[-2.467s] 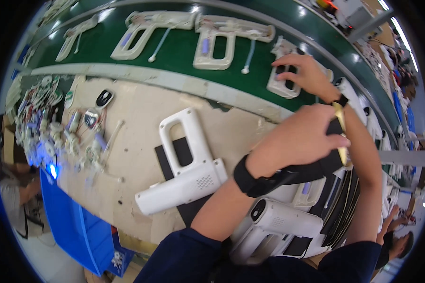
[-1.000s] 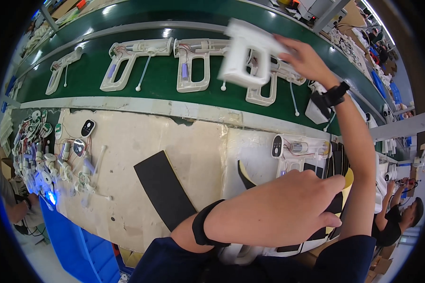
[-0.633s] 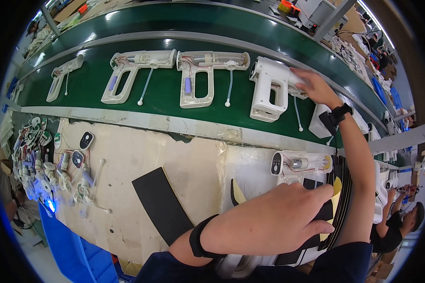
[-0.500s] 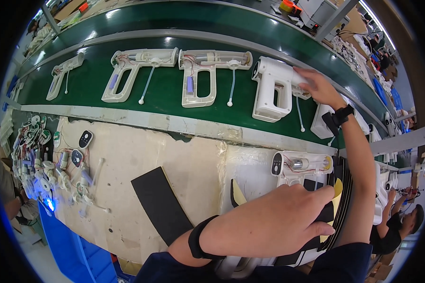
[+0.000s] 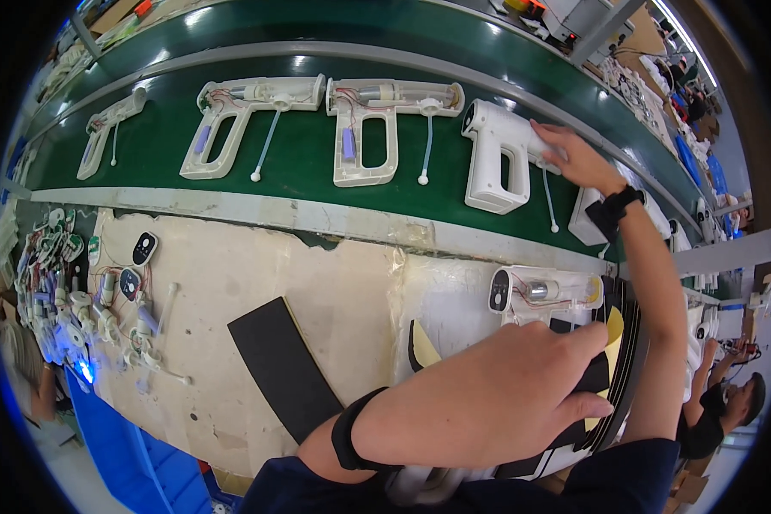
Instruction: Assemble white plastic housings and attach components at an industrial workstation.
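Observation:
My right hand (image 5: 574,156) reaches over the green conveyor belt. Its fingers are closed on the barrel end of a white closed spray gun (image 5: 490,154), which lies on its side. My left hand (image 5: 497,390) crosses low to the right, its back toward me. Between its thumb and forefinger shows a black foam piece (image 5: 598,374) with yellow backing; part of the grip is hidden. Just beyond that hand lies an open spray gun half (image 5: 544,291) with a silver motor and red wires, its handle partly covered by the hand.
Several open gun halves (image 5: 365,128) with tubes lie along the belt (image 5: 300,163). On the cardboard-covered bench (image 5: 317,265) rests a black foam strip (image 5: 283,368). Wired parts (image 5: 68,300) pile up at left, above a blue bin (image 5: 137,454). Black strips are stacked at right; a person sits beyond.
The whole view has shifted slightly. My right hand stays on the white spray gun, and my left hand keeps nearly the same place and pose.

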`<state>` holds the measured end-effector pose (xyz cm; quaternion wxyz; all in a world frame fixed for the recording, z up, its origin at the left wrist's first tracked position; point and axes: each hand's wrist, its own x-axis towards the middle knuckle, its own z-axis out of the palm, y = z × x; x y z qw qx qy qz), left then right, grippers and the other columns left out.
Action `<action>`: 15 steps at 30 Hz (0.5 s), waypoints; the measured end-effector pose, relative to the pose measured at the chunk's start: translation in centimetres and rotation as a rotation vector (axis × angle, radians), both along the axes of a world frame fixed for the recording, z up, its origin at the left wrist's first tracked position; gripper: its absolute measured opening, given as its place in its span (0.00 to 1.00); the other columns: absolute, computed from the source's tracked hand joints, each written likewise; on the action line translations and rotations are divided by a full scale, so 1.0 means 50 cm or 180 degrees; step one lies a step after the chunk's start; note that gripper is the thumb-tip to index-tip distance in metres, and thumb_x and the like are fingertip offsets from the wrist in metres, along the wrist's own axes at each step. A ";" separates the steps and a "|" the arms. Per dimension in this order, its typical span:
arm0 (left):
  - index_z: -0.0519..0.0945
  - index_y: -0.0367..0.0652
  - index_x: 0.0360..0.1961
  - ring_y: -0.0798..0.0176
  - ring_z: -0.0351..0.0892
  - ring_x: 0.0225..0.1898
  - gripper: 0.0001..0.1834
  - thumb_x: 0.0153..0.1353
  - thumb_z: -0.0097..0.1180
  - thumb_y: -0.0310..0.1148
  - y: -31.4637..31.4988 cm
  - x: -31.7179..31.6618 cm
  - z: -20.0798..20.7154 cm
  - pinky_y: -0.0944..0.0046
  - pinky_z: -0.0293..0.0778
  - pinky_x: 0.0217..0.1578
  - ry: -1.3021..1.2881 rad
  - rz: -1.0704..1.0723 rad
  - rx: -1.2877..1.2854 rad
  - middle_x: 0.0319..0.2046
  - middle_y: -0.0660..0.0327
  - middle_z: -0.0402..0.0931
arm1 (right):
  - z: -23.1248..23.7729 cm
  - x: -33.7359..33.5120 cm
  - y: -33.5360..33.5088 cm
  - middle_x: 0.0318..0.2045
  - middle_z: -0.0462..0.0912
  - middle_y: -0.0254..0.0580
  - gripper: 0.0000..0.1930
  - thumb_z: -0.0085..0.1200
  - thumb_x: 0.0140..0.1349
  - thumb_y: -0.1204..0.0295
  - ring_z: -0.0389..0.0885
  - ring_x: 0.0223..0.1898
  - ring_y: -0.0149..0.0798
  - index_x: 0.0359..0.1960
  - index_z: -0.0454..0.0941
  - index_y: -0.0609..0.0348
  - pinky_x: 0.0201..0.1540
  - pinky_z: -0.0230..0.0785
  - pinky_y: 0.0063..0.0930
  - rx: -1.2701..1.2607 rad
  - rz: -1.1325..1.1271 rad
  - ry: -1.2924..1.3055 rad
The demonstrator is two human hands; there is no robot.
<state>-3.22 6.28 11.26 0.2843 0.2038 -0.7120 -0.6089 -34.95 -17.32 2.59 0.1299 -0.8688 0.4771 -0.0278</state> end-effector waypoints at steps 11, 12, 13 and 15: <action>0.73 0.39 0.46 0.42 0.77 0.24 0.21 0.60 0.64 0.42 -0.020 0.007 -0.002 0.59 0.71 0.25 -0.0292 0.0207 0.0116 0.23 0.50 0.78 | -0.084 0.109 -0.145 0.50 0.78 0.63 0.32 0.32 0.70 0.47 0.75 0.53 0.60 0.45 0.79 0.68 0.56 0.64 0.47 0.0080 -0.1272 -0.0083; 0.73 0.39 0.46 0.43 0.77 0.24 0.22 0.60 0.64 0.42 -0.017 0.010 0.001 0.60 0.71 0.25 -0.0290 0.0209 0.0127 0.24 0.50 0.78 | -0.085 0.089 -0.156 0.49 0.78 0.65 0.31 0.33 0.71 0.50 0.76 0.50 0.60 0.47 0.75 0.71 0.55 0.64 0.43 0.0229 -0.1102 -0.0210; 0.73 0.39 0.46 0.43 0.77 0.24 0.22 0.60 0.64 0.42 -0.019 0.004 0.002 0.60 0.71 0.25 -0.0270 0.0178 0.0125 0.24 0.50 0.78 | -0.080 0.063 -0.177 0.49 0.78 0.65 0.31 0.33 0.71 0.50 0.76 0.50 0.60 0.47 0.75 0.71 0.55 0.64 0.43 0.0223 -0.1134 -0.0192; 0.73 0.38 0.46 0.43 0.77 0.25 0.22 0.60 0.64 0.42 -0.024 0.002 -0.001 0.61 0.71 0.26 -0.0179 0.0196 0.0098 0.24 0.51 0.78 | -0.075 0.055 -0.200 0.47 0.79 0.67 0.29 0.32 0.72 0.52 0.75 0.50 0.61 0.47 0.75 0.70 0.54 0.64 0.45 0.0382 -0.0792 0.0390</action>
